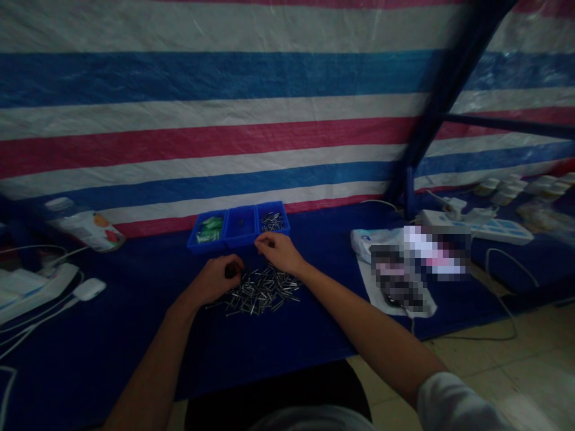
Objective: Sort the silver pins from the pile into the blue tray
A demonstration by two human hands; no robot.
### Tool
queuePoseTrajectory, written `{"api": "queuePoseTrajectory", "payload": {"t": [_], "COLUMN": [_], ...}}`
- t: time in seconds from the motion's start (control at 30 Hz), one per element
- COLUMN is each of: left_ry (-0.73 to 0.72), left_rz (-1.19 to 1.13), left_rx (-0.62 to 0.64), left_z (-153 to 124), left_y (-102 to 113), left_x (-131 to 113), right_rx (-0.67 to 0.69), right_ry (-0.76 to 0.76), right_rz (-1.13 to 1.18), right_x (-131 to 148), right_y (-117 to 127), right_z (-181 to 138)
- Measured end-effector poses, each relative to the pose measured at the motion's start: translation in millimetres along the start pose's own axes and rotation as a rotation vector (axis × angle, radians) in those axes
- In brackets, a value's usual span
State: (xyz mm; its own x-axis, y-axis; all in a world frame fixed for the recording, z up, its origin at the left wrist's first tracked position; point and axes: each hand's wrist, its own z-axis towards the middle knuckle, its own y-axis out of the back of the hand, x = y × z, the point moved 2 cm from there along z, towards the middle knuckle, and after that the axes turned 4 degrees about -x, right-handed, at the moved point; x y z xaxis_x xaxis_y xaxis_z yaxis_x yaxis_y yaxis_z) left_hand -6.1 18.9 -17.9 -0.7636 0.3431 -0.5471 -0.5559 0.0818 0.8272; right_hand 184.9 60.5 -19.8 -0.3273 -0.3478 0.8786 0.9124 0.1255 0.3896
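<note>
A loose pile of short, shiny metal pins (265,293) lies on the blue tabletop. My left hand (218,278) is at the pile's left edge, fingers curled with a dark patch between them; what it holds cannot be made out. Above the back of the pile, my right hand (281,251) has its thumb and fingers pinched together, close to the front of the blue bins. Anything in that pinch is too small to see. The right bin (274,230) contains small metal pieces, while the left bin (193,242) contains green packets. Between them, the middle bin (238,236) has a tiny dark piece inside.
A labelled plastic bottle (96,230) leans at the back left, near a white power strip (40,293) and cables. To the right are a white plastic bag (363,242), blurred-out items and another power strip (503,227). Striped sheeting (224,131) hangs behind.
</note>
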Motion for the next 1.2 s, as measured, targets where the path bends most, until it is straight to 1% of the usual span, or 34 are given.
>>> {"api": "queuePoseTrajectory", "payload": {"t": [0.1,0.27,0.37,0.43,0.6,0.73,0.83,0.97,1.03,1.13,1.2], "left_ry": [0.007,0.023,0.03,0.029,0.034,0.061,0.076,0.073,0.07,0.065,0.058], "left_rz": [0.021,-0.033,-0.06,-0.085,-0.236,-0.358,-0.422,-0.511,-0.533,-0.556,-0.57], "left_rx": [-0.016,-0.037,-0.067,-0.109,-0.181,-0.261,-0.284,-0.32,-0.336,-0.358,-0.369], "left_z": [0.2,-0.5,-1.0,-1.1,-0.4,0.5,0.7,0.6,0.7,1.1,1.4], "left_y": [0.2,1.4,3.3,4.9,5.8,5.3,5.0,5.5,5.6,4.6,3.4], "left_x": [-0.9,-2.5,-3.2,-3.7,-4.2,-3.8,-3.1,-1.5,-1.1,-1.8,-3.1], "right_rx": [0.009,0.014,0.023,0.063,0.231,0.262,0.261,0.267,0.256,0.198,0.172], "right_ry": [0.004,0.02,0.071,0.143,0.295,0.346,0.355,0.329,0.263,0.132,0.074], "right_rz": [-0.009,-0.045,-0.091,-0.135,-0.257,-0.298,-0.3,-0.254,-0.179,-0.026,0.064], "right_x": [0.8,4.1,6.8,9.1,12.4,12.1,11.0,9.5,9.2,9.9,10.7], "right_y": [-0.8,-0.6,-0.6,-1.8,-10.0,-15.6,-17.5,-18.5,-18.1,-16.8,-16.6], "right_z": [-0.6,-2.6,-5.7,-8.7,-16.0,-17.9,-17.5,-15.7,-14.0,-11.4,-9.9]}}
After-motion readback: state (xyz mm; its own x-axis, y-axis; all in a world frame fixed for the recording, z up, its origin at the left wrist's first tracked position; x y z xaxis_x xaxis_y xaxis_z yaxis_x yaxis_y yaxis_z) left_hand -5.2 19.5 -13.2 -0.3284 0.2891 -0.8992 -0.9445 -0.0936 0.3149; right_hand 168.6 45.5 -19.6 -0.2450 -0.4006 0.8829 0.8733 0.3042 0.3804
